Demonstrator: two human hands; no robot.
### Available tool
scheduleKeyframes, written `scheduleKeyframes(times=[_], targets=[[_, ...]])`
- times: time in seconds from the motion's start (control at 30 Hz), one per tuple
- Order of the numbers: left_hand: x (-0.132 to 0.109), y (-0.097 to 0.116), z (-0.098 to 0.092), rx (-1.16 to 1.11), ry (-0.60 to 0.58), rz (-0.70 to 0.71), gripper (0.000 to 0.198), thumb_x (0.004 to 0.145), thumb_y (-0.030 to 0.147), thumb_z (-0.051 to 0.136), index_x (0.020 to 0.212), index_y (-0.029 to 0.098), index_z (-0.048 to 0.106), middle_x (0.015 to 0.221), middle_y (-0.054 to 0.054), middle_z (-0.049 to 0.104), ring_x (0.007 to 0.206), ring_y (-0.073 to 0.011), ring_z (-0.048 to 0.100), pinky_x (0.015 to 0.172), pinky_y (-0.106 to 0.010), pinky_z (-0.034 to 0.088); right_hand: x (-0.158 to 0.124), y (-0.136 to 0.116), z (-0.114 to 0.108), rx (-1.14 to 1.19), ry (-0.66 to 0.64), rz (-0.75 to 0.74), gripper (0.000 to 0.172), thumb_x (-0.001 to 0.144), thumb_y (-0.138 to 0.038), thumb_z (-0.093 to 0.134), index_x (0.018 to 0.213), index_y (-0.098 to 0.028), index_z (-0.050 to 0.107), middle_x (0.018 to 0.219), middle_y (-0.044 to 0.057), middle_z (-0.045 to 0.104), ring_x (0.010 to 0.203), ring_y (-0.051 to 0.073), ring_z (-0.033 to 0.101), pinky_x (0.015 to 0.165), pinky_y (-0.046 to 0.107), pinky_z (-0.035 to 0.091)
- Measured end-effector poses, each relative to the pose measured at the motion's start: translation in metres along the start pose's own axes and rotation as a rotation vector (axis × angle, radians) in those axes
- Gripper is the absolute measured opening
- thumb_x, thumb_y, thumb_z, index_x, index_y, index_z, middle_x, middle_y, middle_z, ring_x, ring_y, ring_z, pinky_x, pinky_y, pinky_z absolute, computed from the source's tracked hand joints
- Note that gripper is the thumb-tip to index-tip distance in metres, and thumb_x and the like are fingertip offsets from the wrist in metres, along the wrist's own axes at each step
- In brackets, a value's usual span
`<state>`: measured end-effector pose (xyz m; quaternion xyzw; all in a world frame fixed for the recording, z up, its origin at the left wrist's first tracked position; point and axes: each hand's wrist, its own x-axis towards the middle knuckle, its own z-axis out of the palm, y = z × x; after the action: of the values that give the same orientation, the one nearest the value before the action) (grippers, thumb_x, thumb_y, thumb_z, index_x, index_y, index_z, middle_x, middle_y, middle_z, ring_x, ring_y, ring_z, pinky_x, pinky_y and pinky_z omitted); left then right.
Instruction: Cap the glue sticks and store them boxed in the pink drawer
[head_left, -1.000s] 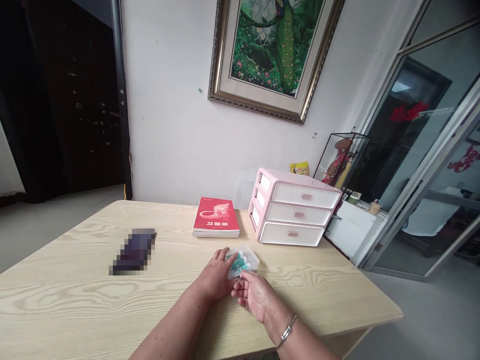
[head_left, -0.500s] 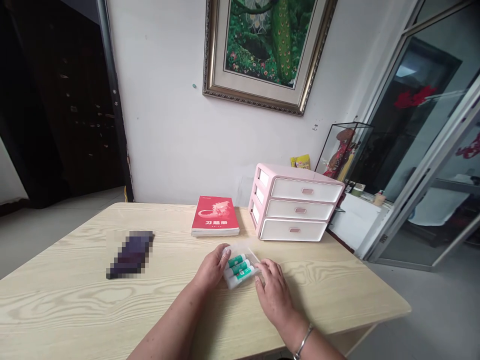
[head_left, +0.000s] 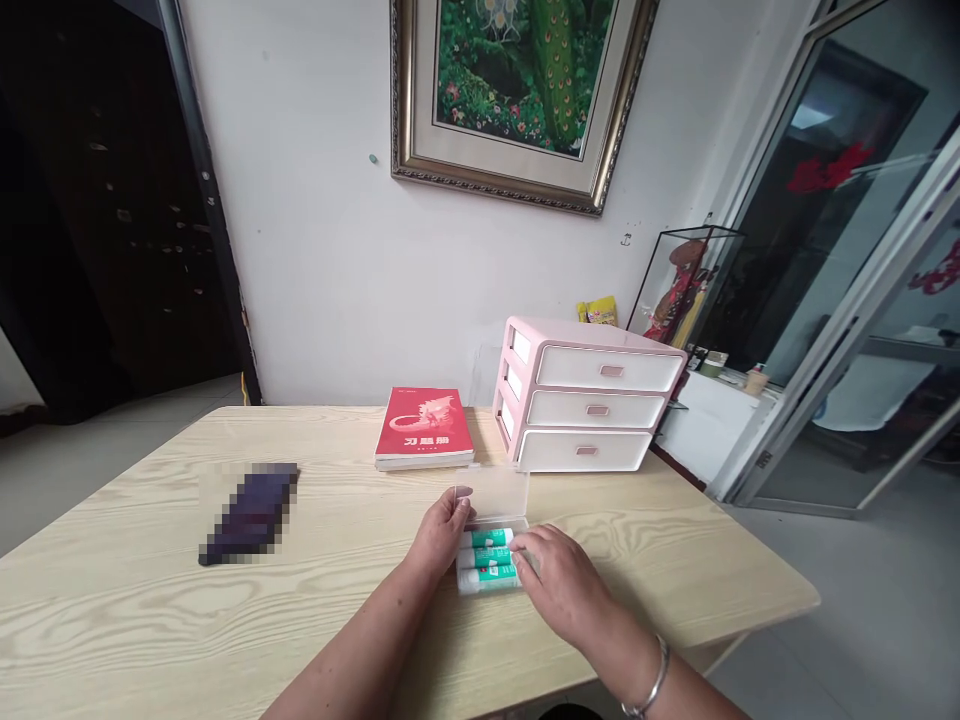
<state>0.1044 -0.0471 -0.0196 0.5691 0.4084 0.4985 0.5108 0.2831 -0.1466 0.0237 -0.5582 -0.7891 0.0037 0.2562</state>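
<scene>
While the clear box (head_left: 491, 498) lies open on the table (head_left: 112, 610), lid folded back and three glue sticks (head_left: 487, 560) lying inside, the hands are apart, the left hand (head_left: 441, 535) gripping the box's edge and the right hand (head_left: 559, 572) spread over the sticks.

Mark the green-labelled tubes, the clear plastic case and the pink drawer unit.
Green-labelled tubes (head_left: 487, 558): head view, on the green label of the middle tube.
Clear plastic case (head_left: 499, 497): head view, on its open lid.
Pink drawer unit (head_left: 562, 408): head view, on the white front of the middle drawer.
</scene>
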Motion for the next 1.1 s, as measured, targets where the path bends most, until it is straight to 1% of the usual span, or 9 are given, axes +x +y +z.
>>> scheduleKeyframes(times=[0.17,0.27,0.37,0.47,0.57,0.73,0.9,0.97,1.1], targets=[[-0.005,0.006,-0.013,0.115,-0.027,0.032,0.055,0.082,0.051,0.053,0.122,0.013,0.058,0.083,-0.004,0.068,0.083,-0.0193,0.065,0.082,-0.032,0.05,0.026,0.005,-0.002,-0.051,-0.173,-0.01,0.022,0.087,-0.018,0.054,0.104,-0.022,0.068,0.103,0.004,0.071,0.1,0.019,0.063,0.09,0.029,0.042],[-0.007,0.007,-0.022,0.321,0.036,0.099,0.052,0.084,0.048,0.053,0.122,0.013,0.06,0.094,-0.007,0.07,0.088,-0.0199,0.065,0.082,-0.03,0.048,0.037,0.004,0.002,-0.172,-0.241,0.085,0.024,0.084,-0.018,0.055,0.104,-0.019,0.068,0.101,0.008,0.072,0.098,0.023,0.065,0.086,0.031,0.044],[-0.009,0.006,-0.026,0.484,0.078,0.128,0.046,0.087,0.046,0.051,0.121,0.016,0.06,0.082,-0.003,0.068,0.076,-0.0179,0.063,0.073,-0.028,0.046,0.043,-0.006,0.002,-0.265,-0.33,0.199,0.026,0.082,-0.016,0.054,0.104,-0.016,0.068,0.099,0.013,0.073,0.096,0.027,0.067,0.08,0.033,0.045],[-0.01,0.004,-0.024,0.583,0.021,0.139,0.032,0.09,0.042,0.047,0.105,0.018,0.064,0.067,0.001,0.061,0.062,-0.015,0.056,0.061,-0.024,0.039,0.049,-0.016,0.002,-0.239,-0.408,0.279,0.026,0.079,-0.015,0.057,0.103,-0.015,0.068,0.1,0.016,0.073,0.097,0.029,0.068,0.076,0.033,0.045],[-0.01,0.002,-0.021,0.608,-0.012,0.173,0.026,0.091,0.036,0.045,0.084,0.02,0.064,0.067,0.001,0.059,0.061,-0.0135,0.052,0.059,-0.023,0.035,0.054,-0.018,0.006,-0.173,-0.437,0.353,0.031,0.074,-0.016,0.062,0.104,-0.016,0.068,0.102,0.014,0.073,0.098,0.029,0.068,0.075,0.032,0.045],[-0.01,0.002,-0.02,0.594,0.0,0.179,0.028,0.092,0.034,0.042,0.077,0.02,0.062,0.068,0.001,0.06,0.065,-0.0139,0.052,0.061,-0.022,0.036,0.052,-0.006,0.018,-0.117,-0.392,0.4,0.045,0.068,-0.02,0.068,0.112,-0.021,0.066,0.111,0.009,0.071,0.102,0.025,0.066,0.079,0.028,0.046],[-0.009,0.002,-0.02,0.581,0.003,0.172,0.023,0.09,0.028,0.044,0.078,0.019,0.062,0.07,0.0,0.062,0.068,-0.0145,0.055,0.063,-0.022,0.037,0.04,0.003,0.022,-0.021,-0.208,0.305,0.043,0.066,-0.014,0.066,0.108,-0.024,0.069,0.107,0.005,0.07,0.105,0.022,0.062,0.09,0.029,0.043],[-0.009,0.002,-0.02,0.581,-0.001,0.167,0.025,0.09,0.029,0.044,0.078,0.019,0.063,0.068,0.0,0.061,0.066,-0.0149,0.055,0.062,-0.023,0.037,0.038,0.005,0.021,0.008,-0.18,0.304,0.039,0.067,-0.014,0.065,0.105,-0.024,0.071,0.102,0.005,0.071,0.1,0.021,0.063,0.087,0.029,0.044],[-0.01,0.003,-0.02,0.588,0.006,0.156,0.021,0.088,0.028,0.045,0.088,0.019,0.065,0.072,-0.001,0.062,0.068,-0.0161,0.058,0.065,-0.025,0.04,0.043,0.009,0.023,0.154,-0.143,0.37,0.026,0.072,-0.017,0.062,0.095,-0.023,0.073,0.084,0.002,0.07,0.078,0.017,0.063,0.069,0.025,0.045]])
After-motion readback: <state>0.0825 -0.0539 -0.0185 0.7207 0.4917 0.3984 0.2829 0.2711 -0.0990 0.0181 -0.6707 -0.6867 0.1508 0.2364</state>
